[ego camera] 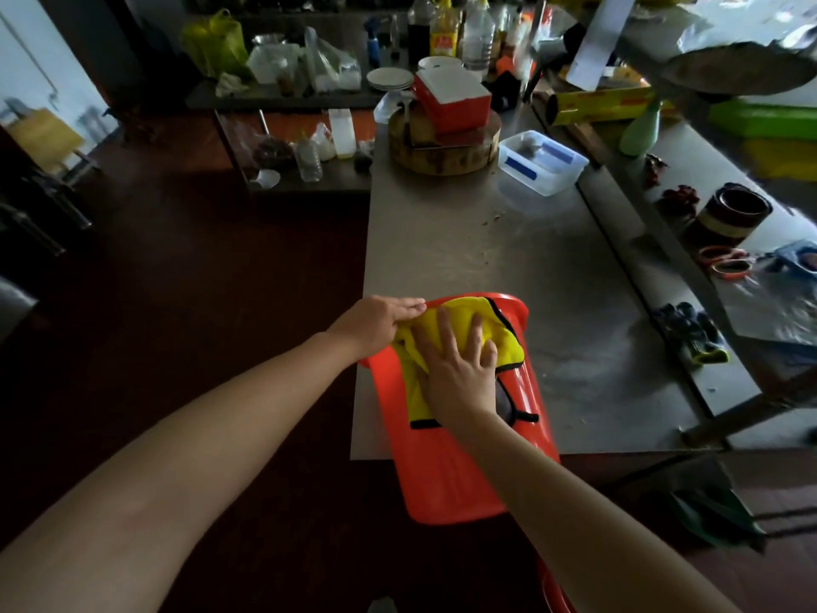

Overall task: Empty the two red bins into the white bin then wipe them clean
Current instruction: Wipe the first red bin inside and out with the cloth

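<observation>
**Yellow cloth pressed to red bin at desk's near edge**

A person leans over a steel desk (486, 250) in a dim kitchen with both bare hands on a red bin (442, 480). The bin lies on its side at the desk's near left corner, and its closer end hangs out past the near edge. A yellow cloth (508, 342) with black trim is spread over the bin's upturned side. The right hand (460, 369) lies flat on the cloth, fingers spread and straight, pressing it down without gripping. The left hand (380, 320) rests at the bin's far left rim, fingers straight and together, their tips touching the edge of the cloth; it grasps nothing. At the desk's far end stands a round wooden chopping block (442, 148) carrying a red-and-white box (451, 99), with a clear plastic container (541, 161) just beside it to the right. Dark gloves (689, 334) lie near the right edge.
</observation>
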